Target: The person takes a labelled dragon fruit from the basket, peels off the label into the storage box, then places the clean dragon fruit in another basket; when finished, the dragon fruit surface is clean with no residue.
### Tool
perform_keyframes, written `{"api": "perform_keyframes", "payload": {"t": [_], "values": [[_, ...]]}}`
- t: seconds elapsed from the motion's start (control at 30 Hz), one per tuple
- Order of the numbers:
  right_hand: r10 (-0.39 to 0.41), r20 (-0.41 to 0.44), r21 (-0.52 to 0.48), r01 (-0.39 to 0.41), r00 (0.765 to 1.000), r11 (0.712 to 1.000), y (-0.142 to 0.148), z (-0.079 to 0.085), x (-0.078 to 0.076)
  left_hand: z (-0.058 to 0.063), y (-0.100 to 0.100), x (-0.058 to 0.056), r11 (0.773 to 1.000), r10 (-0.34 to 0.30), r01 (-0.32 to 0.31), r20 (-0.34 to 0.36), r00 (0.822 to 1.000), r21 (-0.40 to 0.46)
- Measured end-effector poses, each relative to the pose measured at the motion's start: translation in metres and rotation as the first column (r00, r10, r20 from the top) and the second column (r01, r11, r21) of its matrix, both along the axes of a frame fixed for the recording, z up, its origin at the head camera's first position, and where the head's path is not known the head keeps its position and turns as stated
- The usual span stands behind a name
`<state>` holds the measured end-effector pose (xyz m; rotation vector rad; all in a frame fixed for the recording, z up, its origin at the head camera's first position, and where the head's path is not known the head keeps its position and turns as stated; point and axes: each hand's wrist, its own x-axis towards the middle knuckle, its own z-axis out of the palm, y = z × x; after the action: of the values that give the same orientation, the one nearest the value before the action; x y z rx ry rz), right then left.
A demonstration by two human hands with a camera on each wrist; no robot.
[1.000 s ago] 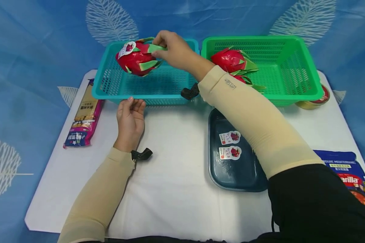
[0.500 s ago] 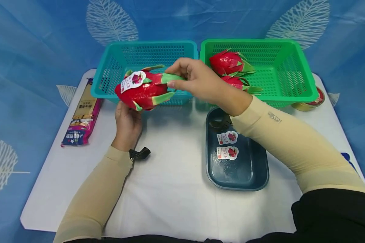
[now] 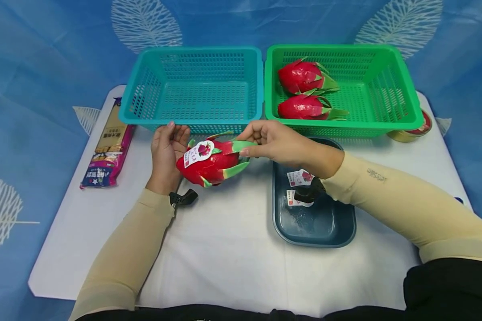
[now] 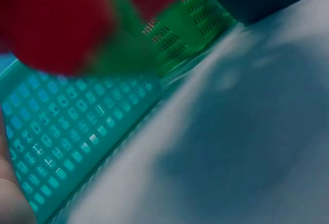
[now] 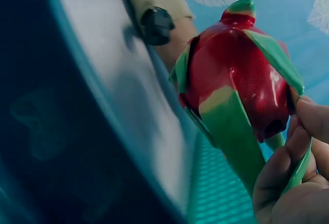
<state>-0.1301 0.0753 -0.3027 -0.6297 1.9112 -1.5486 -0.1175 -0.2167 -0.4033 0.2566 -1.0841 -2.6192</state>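
A red dragon fruit point(image 3: 213, 166) with green leaf tips and a white sticker point(image 3: 199, 152) is held above the table, in front of the teal basket point(image 3: 193, 121). My right hand point(image 3: 279, 145) pinches it by the green leaves at its right end; the right wrist view shows the thumb and fingers on a leaf point(image 5: 234, 131). Beside the fruit's left end is my left hand point(image 3: 168, 154), palm up, its fingers relaxed near the basket's front rim. In the left wrist view the fruit point(image 4: 56, 23) looms blurred, and only a bit of my left hand point(image 4: 13, 198) shows.
Two more dragon fruits point(image 3: 301, 76) lie in the green basket point(image 3: 385, 127) at the right. A dark blue tray point(image 3: 317, 227) with two stickers point(image 3: 299, 177) sits under my right wrist. A pasta packet point(image 3: 108, 147) lies at the left, a round tin point(image 3: 413, 131) at the right.
My right hand has lifted the dragon fruit out from over the teal basket, bringing it toward me and slightly right. My left hand has stayed near the basket's front.
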Motion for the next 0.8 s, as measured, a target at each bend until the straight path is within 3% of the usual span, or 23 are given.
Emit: {"api": "perform_keyframes", "payload": {"t": [0.37, 0.43, 0.5, 0.57, 0.67, 0.73, 0.8], "values": [[0.032, 0.091, -0.029, -0.029, 0.995, 0.999, -0.004, -0.028, -0.007, -0.001, 0.0, -0.001, 1.0, -0.006, 0.006, -0.025, 1.0, 0.013], [0.073, 0.057, 0.005, -0.073, 0.996, 0.997, -0.002, -0.03, -0.009, 0.0, 0.0, -0.002, 1.0, -0.001, 0.002, -0.022, 1.0, 0.021], [0.137, -0.036, 0.085, -0.133, 0.99, 0.987, 0.0, -0.028, -0.012, 0.001, 0.001, -0.002, 0.999, 0.0, 0.001, -0.027, 1.0, 0.043], [0.223, -0.169, 0.214, -0.185, 0.96, 0.959, -0.001, -0.025, -0.013, 0.001, 0.001, -0.003, 0.999, -0.001, 0.003, -0.034, 0.999, 0.053], [0.376, -0.344, 0.406, -0.225, 0.861, 0.886, -0.005, -0.02, -0.011, 0.001, 0.001, -0.003, 0.998, 0.003, -0.001, -0.046, 0.999, 0.057], [0.448, -0.405, 0.488, -0.226, 0.797, 0.843, -0.01, -0.019, -0.007, 0.001, 0.001, -0.002, 0.999, 0.007, -0.005, -0.042, 0.999, 0.044], [0.489, -0.43, 0.535, -0.221, 0.759, 0.815, -0.014, -0.019, -0.005, 0.0, 0.001, -0.003, 0.999, 0.011, -0.01, -0.033, 0.999, 0.036]]}}
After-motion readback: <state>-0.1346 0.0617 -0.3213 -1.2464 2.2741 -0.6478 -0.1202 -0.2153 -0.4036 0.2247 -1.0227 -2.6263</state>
